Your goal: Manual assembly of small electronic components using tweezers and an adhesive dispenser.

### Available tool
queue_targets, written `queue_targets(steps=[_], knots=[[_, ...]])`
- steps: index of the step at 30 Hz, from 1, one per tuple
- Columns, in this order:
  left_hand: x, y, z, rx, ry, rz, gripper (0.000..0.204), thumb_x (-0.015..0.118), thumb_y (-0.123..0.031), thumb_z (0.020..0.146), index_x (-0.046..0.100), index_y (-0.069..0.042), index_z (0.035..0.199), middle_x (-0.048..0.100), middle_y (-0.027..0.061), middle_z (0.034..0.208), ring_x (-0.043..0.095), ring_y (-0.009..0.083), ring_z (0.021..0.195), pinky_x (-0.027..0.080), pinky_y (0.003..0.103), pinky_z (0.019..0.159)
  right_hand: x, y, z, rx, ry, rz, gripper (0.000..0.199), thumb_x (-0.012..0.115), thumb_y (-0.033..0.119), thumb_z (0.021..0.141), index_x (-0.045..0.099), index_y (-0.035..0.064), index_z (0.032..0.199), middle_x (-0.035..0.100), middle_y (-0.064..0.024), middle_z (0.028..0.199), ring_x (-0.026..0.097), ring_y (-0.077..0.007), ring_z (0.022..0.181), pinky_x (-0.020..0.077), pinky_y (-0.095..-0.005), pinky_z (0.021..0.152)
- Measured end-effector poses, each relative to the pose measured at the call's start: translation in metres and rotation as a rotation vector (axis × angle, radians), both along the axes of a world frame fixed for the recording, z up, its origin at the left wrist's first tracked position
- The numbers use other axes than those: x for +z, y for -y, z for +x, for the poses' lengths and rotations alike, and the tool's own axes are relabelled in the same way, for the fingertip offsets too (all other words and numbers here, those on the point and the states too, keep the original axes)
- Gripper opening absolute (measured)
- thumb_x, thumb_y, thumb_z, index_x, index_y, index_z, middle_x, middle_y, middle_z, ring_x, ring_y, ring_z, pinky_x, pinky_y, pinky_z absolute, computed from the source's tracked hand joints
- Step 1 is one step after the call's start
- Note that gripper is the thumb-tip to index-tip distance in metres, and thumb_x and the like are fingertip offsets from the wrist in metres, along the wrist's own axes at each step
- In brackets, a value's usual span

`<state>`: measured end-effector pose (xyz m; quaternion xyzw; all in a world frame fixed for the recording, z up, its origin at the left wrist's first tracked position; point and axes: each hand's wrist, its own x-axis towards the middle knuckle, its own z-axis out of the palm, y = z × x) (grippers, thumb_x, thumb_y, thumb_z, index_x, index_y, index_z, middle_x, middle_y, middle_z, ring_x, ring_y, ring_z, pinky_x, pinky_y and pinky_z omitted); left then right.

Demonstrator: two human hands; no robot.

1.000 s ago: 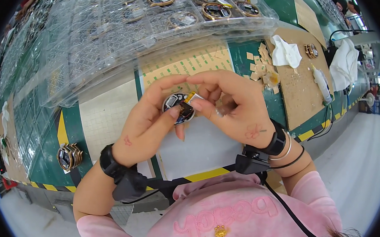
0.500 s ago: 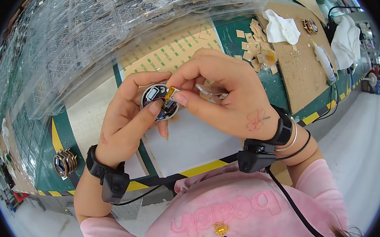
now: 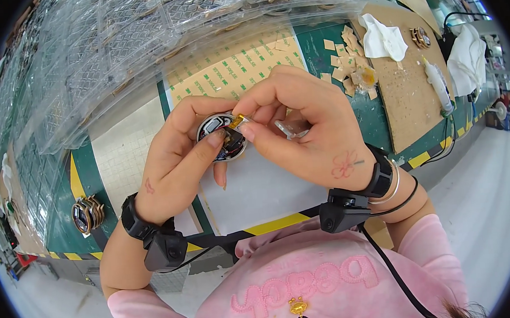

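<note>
My left hand [image 3: 175, 156] grips a round watch case [image 3: 232, 147] by its rim, with the thumb lying across the face. Dark circuitry and a pale rectangular part show inside the open case. Between thumb and forefinger, my right hand [image 3: 315, 128] pinches a small part wrapped in yellow tape [image 3: 239, 122] at the case's upper right edge. A thin red wire shows beside it. Against the curled fingers of the same hand rests a clear plastic piece [image 3: 292, 128]; its exact shape is partly hidden.
Stacked clear plastic trays [image 3: 112, 62] fill the far left. Below my hands lies white paper [image 3: 263, 194], with a tan adhesive sheet [image 3: 202, 77] beyond. Small tan squares [image 3: 342, 58], a glue tube [image 3: 437, 84] and a white cloth [image 3: 382, 38] are at right. Several watch cases [image 3: 87, 214] stand left.
Both hands' fingers and the watch case sit slightly farther right in view. The yellow-taped part is now tilted more to the right, nearer the case's rim. Both grips stay the same.
</note>
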<state>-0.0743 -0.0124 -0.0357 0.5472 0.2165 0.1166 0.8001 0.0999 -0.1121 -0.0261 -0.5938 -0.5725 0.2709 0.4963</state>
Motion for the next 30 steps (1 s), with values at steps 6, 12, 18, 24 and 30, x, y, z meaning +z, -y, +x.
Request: queue_targets(steps=[6, 12, 18, 24, 30], knots=[[-0.003, 0.003, 0.002, 0.038, 0.066, 0.014, 0.032, 0.039, 0.000, 0.094, 0.041, 0.001, 0.126, 0.053, 0.0109, 0.112, 0.053, 0.0093, 0.072, 0.048, 0.023, 0.060, 0.000, -0.001, -0.002, -0.043, 0.042, 0.006, 0.016, 0.068, 0.000, 0.076, 0.064, 0.0064, 0.090, 0.054, -0.0001, 0.075, 0.053, -0.0056, 0.063, 0.0361, -0.0193, 0.050], [-0.001, 0.003, 0.002, 0.017, 0.006, 0.052, 0.032, 0.038, 0.002, 0.094, 0.041, 0.001, 0.126, 0.053, 0.0115, 0.112, 0.053, 0.0100, 0.072, 0.048, 0.022, 0.061, 0.001, 0.000, -0.003, -0.046, 0.041, -0.006, 0.016, 0.068, 0.000, 0.076, 0.064, 0.0063, 0.089, 0.054, -0.0002, 0.075, 0.052, -0.0052, 0.063, 0.0352, -0.0189, 0.049], [-0.003, 0.004, 0.003, 0.048, 0.025, 0.068, 0.031, 0.038, 0.001, 0.095, 0.042, 0.001, 0.125, 0.053, 0.0107, 0.111, 0.053, 0.0102, 0.073, 0.048, 0.023, 0.060, 0.000, 0.000, -0.002, -0.018, 0.027, -0.011, 0.017, 0.068, 0.000, 0.076, 0.064, 0.0056, 0.092, 0.055, 0.0003, 0.075, 0.049, -0.0042, 0.059, 0.0335, -0.0183, 0.047], [-0.001, 0.006, 0.005, 0.102, 0.013, 0.104, 0.031, 0.039, 0.002, 0.094, 0.043, 0.000, 0.125, 0.053, 0.0095, 0.108, 0.054, 0.0105, 0.077, 0.049, 0.023, 0.061, 0.007, 0.001, -0.006, -0.051, -0.065, -0.153, 0.017, 0.069, 0.002, 0.078, 0.062, 0.0041, 0.093, 0.058, 0.0012, 0.077, 0.046, -0.0019, 0.058, 0.0340, -0.0176, 0.048], [-0.004, 0.011, 0.006, 0.140, -0.029, 0.233, 0.031, 0.040, 0.003, 0.094, 0.043, -0.001, 0.124, 0.055, 0.0081, 0.101, 0.056, 0.0103, 0.075, 0.049, 0.023, 0.062, -0.004, 0.002, -0.008, -0.073, -0.090, -0.112, 0.017, 0.071, 0.002, 0.078, 0.062, 0.0031, 0.092, 0.058, 0.0007, 0.077, 0.047, -0.0017, 0.060, 0.0384, -0.0171, 0.053]])
